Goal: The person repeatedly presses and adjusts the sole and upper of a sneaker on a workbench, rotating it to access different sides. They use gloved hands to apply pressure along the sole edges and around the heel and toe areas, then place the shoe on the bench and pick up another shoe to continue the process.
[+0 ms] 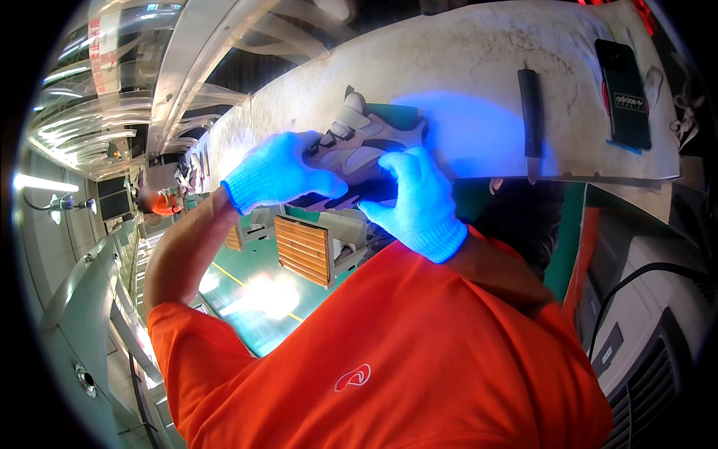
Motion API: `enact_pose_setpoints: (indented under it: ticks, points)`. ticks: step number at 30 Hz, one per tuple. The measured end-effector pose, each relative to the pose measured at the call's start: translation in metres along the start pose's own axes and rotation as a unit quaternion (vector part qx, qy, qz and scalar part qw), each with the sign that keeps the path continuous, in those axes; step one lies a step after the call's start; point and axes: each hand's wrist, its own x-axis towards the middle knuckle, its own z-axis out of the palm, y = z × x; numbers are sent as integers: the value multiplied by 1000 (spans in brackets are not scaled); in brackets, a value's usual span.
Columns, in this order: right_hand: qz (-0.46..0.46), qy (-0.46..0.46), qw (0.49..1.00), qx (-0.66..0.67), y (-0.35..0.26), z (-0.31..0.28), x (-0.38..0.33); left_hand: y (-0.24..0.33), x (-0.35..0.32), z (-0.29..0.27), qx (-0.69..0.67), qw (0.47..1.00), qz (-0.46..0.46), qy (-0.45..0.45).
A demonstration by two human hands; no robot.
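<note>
A grey and beige shoe (364, 156) with dark parts lies on its side at the table's near edge, under blue light. My left hand (275, 173), in a knitted glove, is closed on the shoe's left end, its thumb along the near side. My right hand (419, 198), gloved alike, grips the near right side, with thumb and forefinger apart across the dark underside. Some fingertips of both hands are hidden. A green piece (393, 115) shows at the shoe's far side; what it is I cannot make out.
A worn pale worktable (464, 63) curves across the top. To the right lie a black-handled tool with a short metal blade (531, 112) and a dark phone (624, 93). A slatted wooden crate (303, 249) stands below the table, and a person in orange (163, 203) is far left.
</note>
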Motion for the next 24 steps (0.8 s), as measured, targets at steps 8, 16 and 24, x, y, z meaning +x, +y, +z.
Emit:
enact_pose_setpoints:
  ticks: [8, 16, 24]
  points:
    - [20, -56, 998, -23, -3, -2, 7, 3, -3, 14, 16, 1000, -24, 10]
    - [4, -76, 996, -47, -6, 0, 6, 4, -2, 24, 32, 998, -16, 48]
    - [-34, -71, 992, -98, -5, 4, 4, 16, 0, 39, 51, 994, -40, 89]
